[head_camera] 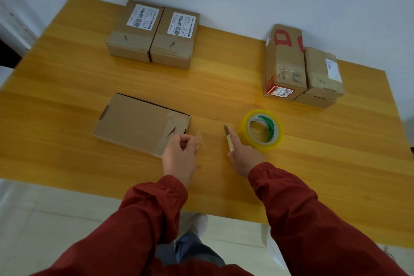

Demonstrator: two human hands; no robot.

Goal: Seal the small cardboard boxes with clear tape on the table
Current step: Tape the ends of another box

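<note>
Cardboard box [139, 123] is laid flat on the wooden table [67, 87], near the front edge and left of centre. Glossy clear tape is seen across its right end. The left hand [179, 152] is positioned at the near right corner of this box, and a short strip of clear tape [200, 141] is pinched between its curled fingers. The right hand [244, 157] is closed round a cutter [228, 138], with the index finger laid along the handle and the blade pointed away. The tape roll [261, 130] is placed just beside the right hand. Two labelled boxes [134, 36] are set side by side, touching, at the far left. A group of boxes [284, 63] is gathered at the far right.
</note>
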